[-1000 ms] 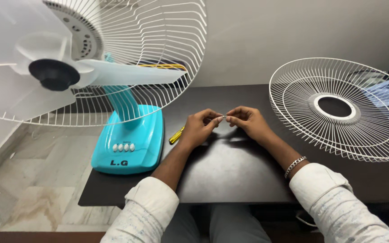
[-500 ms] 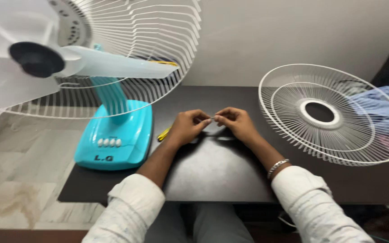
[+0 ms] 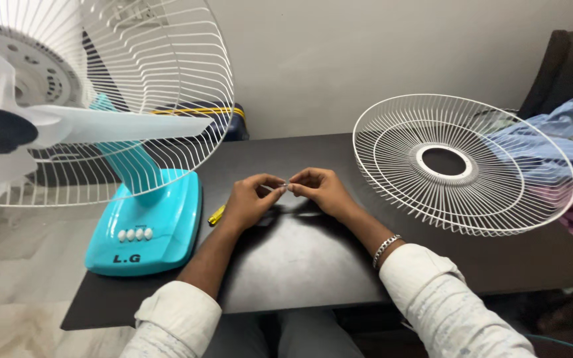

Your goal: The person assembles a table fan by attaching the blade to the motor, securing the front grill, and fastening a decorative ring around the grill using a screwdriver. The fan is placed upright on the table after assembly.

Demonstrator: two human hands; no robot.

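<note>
Hands are meeting over the middle of the dark bench [image 3: 313, 258] in the head view, fingertips pinched together. Left hand [image 3: 250, 199] and right hand [image 3: 319, 189] are both nipping a tiny silvery piece [image 3: 284, 186] between thumb and forefinger, so it's sitting right between the two hands, held just above the benchtop. It's too small to tell what it really is.

Just to the left of the left hand, a yellow screwdriver handle [image 3: 217, 215] is lying on the bench, half hidden behind the wrist. Further left, a turquoise fan base [image 3: 147, 225] with a row of white buttons is standing at the bench edge, with its white rear guard [image 3: 167, 99] and pale blade [image 3: 101, 124] looming above. Off to the right of the right hand, a loose white front grille [image 3: 462, 166] is resting tilted on the bench, well apart from the fingers. A silver bracelet [image 3: 386, 242] is sitting on the right wrist.
</note>
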